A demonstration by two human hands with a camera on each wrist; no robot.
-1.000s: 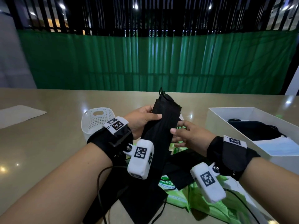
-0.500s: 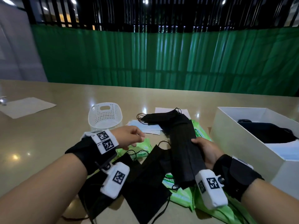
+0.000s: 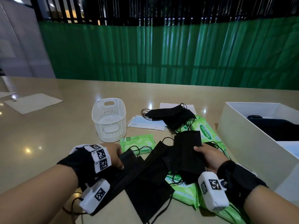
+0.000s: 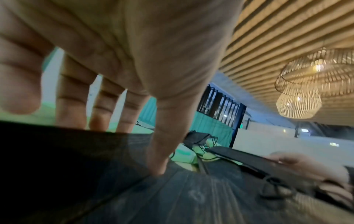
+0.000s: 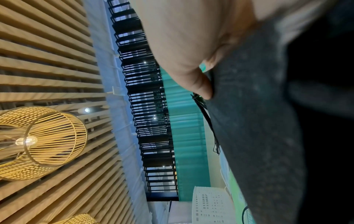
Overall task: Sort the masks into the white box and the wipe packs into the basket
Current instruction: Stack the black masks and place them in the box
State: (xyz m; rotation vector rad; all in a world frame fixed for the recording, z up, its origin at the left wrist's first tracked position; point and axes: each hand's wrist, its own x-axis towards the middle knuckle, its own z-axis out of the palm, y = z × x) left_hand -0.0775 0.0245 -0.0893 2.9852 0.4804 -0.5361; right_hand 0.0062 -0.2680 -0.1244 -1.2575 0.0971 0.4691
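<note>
A black mask (image 3: 188, 152) is grasped by the right hand (image 3: 210, 156) at the lower right of the head view, with the thumb laid over its near right edge and the other fingers hidden beneath it; in the right wrist view the thumb (image 5: 199, 84) is seen pressed against the dark fabric. The left hand (image 3: 113, 155), at the lower left of centre, is spread with straight fingers on a second black mask (image 3: 129, 164) lying on the table (image 3: 48, 135); in the left wrist view the fingertips (image 4: 159, 166) are seen touching the dark cloth without curling round it. More black masks are spread flat in the lower centre of the frame, overlapping several green wipe packs; one wipe pack (image 3: 137, 143) lies just below the basket, and a larger wipe pack (image 3: 205, 131) is seen to the right of centre. A further pile of black masks (image 3: 169, 116) rests above centre, partly over light blue masks (image 3: 145, 124) and a white sheet. The white basket (image 3: 109, 120) stands upright left of centre, and nothing can be made out inside it. The white box (image 3: 242, 135) occupies the right edge of the frame, with dark masks and something pale blue lying inside it. A sheet of paper (image 3: 32, 102) lies at the far left of the table, well apart from the rest.
</note>
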